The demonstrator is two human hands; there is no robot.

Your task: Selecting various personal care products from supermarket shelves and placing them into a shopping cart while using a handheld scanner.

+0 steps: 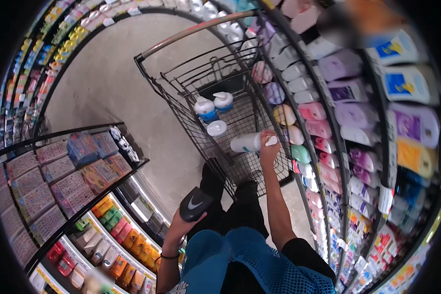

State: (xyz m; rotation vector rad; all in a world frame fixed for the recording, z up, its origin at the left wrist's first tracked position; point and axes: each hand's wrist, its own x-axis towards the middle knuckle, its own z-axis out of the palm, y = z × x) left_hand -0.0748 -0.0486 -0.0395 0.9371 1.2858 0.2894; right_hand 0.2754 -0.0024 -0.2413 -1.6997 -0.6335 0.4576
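Observation:
My right hand (269,150) grips a white pump bottle (244,142) near its pump end and holds it on its side over the shopping cart (198,27). Two white-and-blue pump bottles (205,109) stand in the cart's wire basket, close to its left side. Beside them is a white container (217,128) with a round top. My left hand (180,225) is closed around a black object (195,204) bearing a Nike swoosh, in front of my legs and outside the cart. What exactly the black object is, I cannot tell.
Shelves of lotion and body-care bottles (347,114) rise along the cart's right side. At left, a display rack (77,213) holds patterned flat packs (33,198) above colourful bottles (134,240). Grey floor (106,70) lies between the cart and the curved far shelves (64,47).

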